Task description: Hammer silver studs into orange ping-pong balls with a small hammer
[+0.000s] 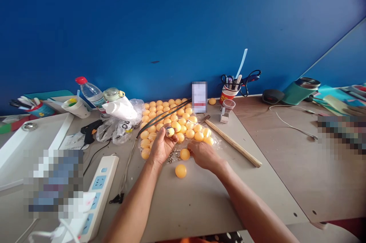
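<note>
My left hand (161, 147) is closed around a small pale-yellow ball (170, 132) with dark, shiny bits on its side, held above the table. My right hand (203, 154) reaches down to the table with curled fingers beside an orange table tennis ball (185, 154). Whatever its fingertips pinch, if anything, is hidden. Between the hands lies a small heap of shiny metal bits (173, 156). A second loose orange ball (180, 171) rests nearer to me. Behind my hands, many orange balls (156, 115) lie in rows on clear plastic.
A hammer (233, 142) lies at the right, and two dark strips (162, 118) cross the balls. A phone (199, 97) stands behind. At the left are a power strip (100, 189), a glue gun (90, 130) and a bottle (93, 94). A paper cup (228, 93) holds tools.
</note>
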